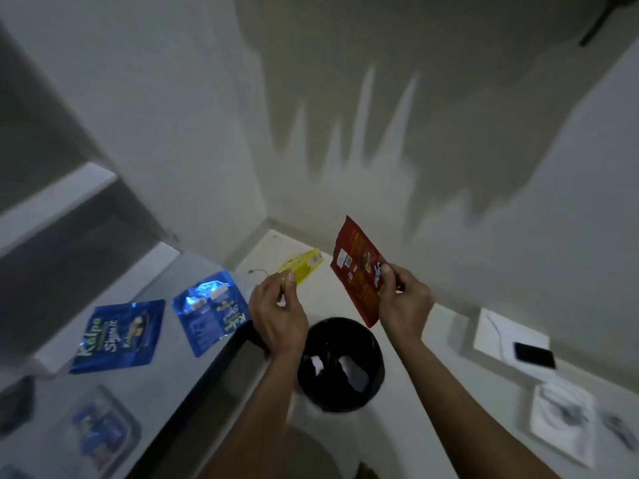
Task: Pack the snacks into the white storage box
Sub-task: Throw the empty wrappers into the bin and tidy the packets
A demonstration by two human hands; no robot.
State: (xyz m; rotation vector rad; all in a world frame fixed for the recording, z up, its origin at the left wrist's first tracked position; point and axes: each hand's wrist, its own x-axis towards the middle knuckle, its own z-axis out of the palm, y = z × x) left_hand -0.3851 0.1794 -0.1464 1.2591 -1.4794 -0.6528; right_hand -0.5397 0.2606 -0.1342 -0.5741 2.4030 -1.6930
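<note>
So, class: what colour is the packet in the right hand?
Red packet, right hand; head view.

Dim, greyish room light. Large jagged shadow on the wall [397, 108] ahead. Glare on the blue snack packet [211, 311] foil. Motion blur throughout, worst at lower corners. Wide-angle bending of the shelf [58, 198] edges at left.

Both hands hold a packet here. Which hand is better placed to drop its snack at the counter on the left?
Left, probably. The left hand holds the yellow packet right beside the counter edge, near the blue packets. The right hand with the red packet would have to cross over.
</note>
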